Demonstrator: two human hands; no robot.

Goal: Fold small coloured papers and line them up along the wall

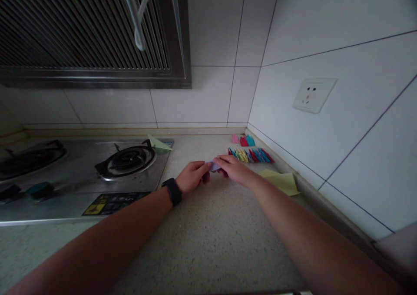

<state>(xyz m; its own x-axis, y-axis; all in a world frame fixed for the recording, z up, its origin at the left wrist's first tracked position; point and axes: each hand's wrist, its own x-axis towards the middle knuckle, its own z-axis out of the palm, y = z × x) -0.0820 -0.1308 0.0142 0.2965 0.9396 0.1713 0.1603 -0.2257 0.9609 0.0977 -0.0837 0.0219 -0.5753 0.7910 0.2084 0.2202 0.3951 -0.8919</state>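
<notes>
Pinching a small purple piece (214, 166), apparently paper, in the head view, the left hand (193, 174) and right hand (232, 168) meet right of the stove (78, 164), above the table (202, 234). Both hands' fingers are held narrow on it; uneven pulling could tear or mis-crease it. Farther right of the stove, a row of coloured pieces (250, 155) could be knocked askew by a stray knuckle, and the yellow sheet (282, 182) dragged by the right forearm (302, 230). At the stove's back right corner, a pale green sheet (158, 144) could scorch if the nearby burner (129, 159) were lit.
</notes>
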